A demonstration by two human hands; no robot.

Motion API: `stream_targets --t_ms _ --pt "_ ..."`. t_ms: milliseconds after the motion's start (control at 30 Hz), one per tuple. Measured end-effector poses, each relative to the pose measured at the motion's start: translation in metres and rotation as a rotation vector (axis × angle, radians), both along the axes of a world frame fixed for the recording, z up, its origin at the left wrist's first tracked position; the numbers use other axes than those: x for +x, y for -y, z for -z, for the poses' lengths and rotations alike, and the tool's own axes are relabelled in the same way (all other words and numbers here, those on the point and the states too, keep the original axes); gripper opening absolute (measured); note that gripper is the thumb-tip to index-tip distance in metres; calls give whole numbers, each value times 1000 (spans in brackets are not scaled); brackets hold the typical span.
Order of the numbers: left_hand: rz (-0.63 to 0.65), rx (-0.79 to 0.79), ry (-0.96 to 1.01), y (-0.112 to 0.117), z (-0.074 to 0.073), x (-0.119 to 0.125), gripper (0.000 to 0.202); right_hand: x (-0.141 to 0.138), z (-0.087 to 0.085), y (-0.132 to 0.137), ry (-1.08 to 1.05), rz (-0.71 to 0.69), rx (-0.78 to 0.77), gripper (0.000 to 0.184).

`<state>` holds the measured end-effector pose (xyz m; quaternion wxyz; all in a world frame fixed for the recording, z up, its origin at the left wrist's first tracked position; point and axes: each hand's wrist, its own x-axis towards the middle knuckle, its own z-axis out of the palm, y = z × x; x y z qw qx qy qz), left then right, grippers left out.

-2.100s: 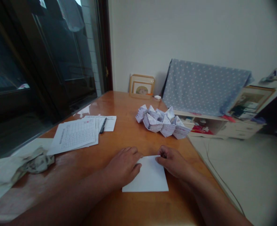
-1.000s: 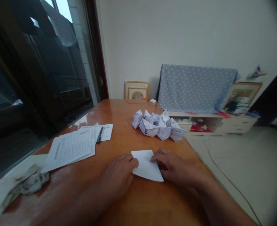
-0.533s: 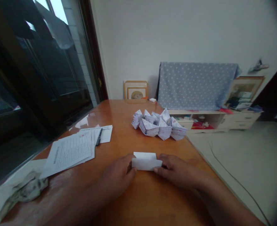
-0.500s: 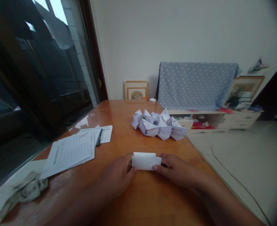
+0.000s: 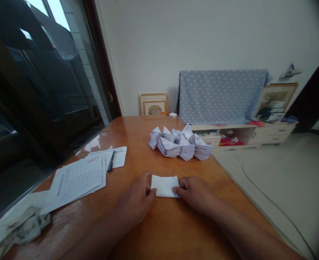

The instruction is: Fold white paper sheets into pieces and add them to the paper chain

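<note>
While gripping the left side of a folded white paper (image 5: 164,185) in the left hand (image 5: 138,196), with the thumb on top and the other fingertips hidden at its edge, grips the opposite side in the right hand (image 5: 196,193), with the thumb likewise on top. Has the paper low over the near part of the brown wooden tabletop (image 5: 159,231), midway between both hands, flat on the wood or just above, cannot tell which. Straight ahead, toward the right-hand edge, has a cluster of pointed folded-paper units (image 5: 186,150), with lines of print or writing along the layered sides. To the left, has overlapping lined sheets (image 5: 77,178), with a black pen (image 5: 111,161) lying on the right-hand ones, and, nearer, a crumpled patterned cloth (image 5: 29,226). At the far end, sees a gold-framed picture (image 5: 153,105) upright by the wall (image 5: 148,43), near a small white box (image 5: 173,115). To the right, sees a blue-grey polka-dot cloth (image 5: 221,97) draped above a low white cabinet (image 5: 273,139).
</note>
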<state>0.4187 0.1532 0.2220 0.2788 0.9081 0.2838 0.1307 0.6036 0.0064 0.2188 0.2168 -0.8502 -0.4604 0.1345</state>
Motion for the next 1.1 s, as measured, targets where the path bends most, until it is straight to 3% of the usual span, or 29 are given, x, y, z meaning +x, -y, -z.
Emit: stream_targets --t_ms 133,267,467,567,900,1100 --pt "17 63 -30 0 -2 0 40 -2 -3 0 13 11 -13 32" --pt "93 262 60 4 -6 0 33 -2 -8 -1 22 10 -58 30" --pt "443 475 66 11 -1 2 43 -2 -15 -2 27 -3 -134 30" --pt "531 509 -27 11 4 2 45 -2 -17 -2 30 -11 -152 31" --pt "512 424 -208 15 -4 1 53 0 -18 -5 50 3 -169 34" --pt "485 372 -221 15 1 0 58 0 -17 -7 73 13 -162 37"
